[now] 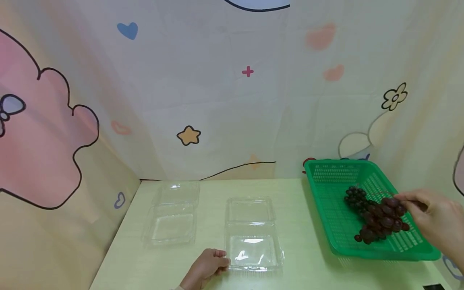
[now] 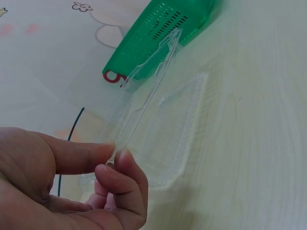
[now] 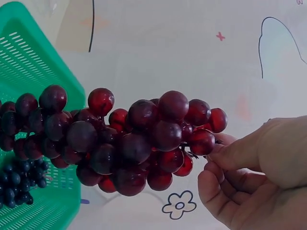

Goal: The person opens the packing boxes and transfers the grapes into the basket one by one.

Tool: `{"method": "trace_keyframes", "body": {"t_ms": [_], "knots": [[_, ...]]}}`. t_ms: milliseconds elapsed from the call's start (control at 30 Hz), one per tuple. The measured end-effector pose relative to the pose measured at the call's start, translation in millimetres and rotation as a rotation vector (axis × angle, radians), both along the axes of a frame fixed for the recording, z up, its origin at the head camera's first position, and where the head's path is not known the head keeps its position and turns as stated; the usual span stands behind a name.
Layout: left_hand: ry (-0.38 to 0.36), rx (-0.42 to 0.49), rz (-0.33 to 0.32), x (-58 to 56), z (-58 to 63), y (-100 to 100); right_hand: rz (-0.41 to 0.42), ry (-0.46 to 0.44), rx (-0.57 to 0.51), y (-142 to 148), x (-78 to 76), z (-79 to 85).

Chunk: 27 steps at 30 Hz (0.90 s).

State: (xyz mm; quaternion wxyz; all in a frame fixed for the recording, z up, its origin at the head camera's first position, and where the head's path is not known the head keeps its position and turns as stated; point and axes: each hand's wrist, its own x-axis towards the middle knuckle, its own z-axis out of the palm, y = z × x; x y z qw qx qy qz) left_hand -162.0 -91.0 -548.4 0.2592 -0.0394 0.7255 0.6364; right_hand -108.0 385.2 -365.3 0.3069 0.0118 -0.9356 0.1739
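At the front middle of the table, my left hand [image 1: 207, 266] pinches the near left edge of a clear plastic clamshell box [image 1: 252, 250]. The left wrist view shows thumb and fingers closed on the rim of this box [image 2: 144, 108], whose lid is folded open. Over the green basket [image 1: 328, 229], my right hand [image 1: 433, 215] holds a bunch of dark red grapes [image 1: 385, 219] by its stem end. In the right wrist view the bunch [image 3: 134, 146] stretches out from the fingertips. Below it in the basket lies a smaller bunch of dark grapes [image 1: 355, 197].
A second clear clamshell box [image 1: 173, 227] stands with its lid open on the left of the table [image 1: 301, 278]. A printed curtain [image 1: 224, 92] hangs behind and at the sides. A small black object [image 1: 433, 287] lies at the front right corner.
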Motion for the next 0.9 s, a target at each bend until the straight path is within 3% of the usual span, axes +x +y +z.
{"method": "trace_keyframes", "body": {"t_ms": [400, 900], "knots": [[0.013, 0.010, 0.005, 1.0, 0.1, 0, 0.028, -0.028, 0.121, 11, -4.8, -16.8], [0.004, 0.003, 0.001, -1.1, -2.3, 1, 0.058, -0.163, 0.150, 18, -10.4, -29.6]]}}
